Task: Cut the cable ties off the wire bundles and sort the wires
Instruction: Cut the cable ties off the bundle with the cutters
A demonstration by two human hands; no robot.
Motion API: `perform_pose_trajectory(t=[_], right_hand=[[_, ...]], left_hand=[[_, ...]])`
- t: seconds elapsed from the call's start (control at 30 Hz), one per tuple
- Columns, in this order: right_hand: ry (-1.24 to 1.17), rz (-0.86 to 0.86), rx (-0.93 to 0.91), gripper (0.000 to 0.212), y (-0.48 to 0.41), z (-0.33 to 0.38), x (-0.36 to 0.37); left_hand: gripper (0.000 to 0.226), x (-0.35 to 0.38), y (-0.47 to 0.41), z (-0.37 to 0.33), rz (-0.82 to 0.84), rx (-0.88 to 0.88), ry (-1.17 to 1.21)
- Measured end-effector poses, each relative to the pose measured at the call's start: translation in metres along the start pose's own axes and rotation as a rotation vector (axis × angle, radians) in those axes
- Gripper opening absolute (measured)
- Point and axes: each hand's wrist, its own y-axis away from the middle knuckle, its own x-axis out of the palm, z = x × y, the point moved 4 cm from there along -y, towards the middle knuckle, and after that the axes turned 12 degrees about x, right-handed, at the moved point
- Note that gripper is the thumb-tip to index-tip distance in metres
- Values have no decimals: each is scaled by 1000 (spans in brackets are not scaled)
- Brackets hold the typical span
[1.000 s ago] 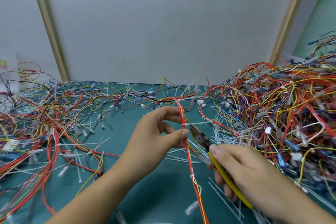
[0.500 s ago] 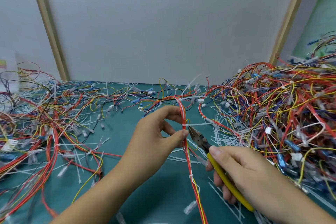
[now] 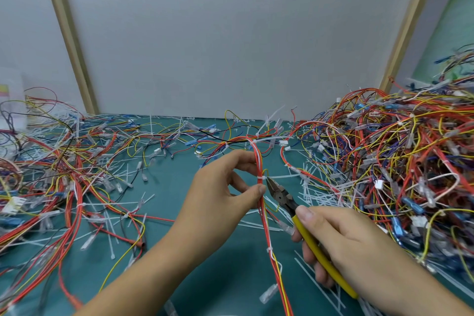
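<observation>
Left hand (image 3: 220, 195) pinches the red wire bundle (image 3: 264, 228); right hand (image 3: 359, 246) grips the diagonal cutters (image 3: 280, 194); nip only the white cable tie (image 3: 261, 177).

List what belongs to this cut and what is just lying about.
In the job: left hand pinching the red wire bundle; white cable tie on it; cutters in the right hand, tips at the tie.
Lying about: wire pile on the right; loose wires on the left; cut tie scraps on the mat.
</observation>
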Motion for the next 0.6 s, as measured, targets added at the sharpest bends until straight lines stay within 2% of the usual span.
perform_pose_trajectory(t=[0.6], right_hand=[[13, -14, -4, 53, -1, -1, -1]], left_hand=[[33, 0, 1, -1, -9, 8, -25]])
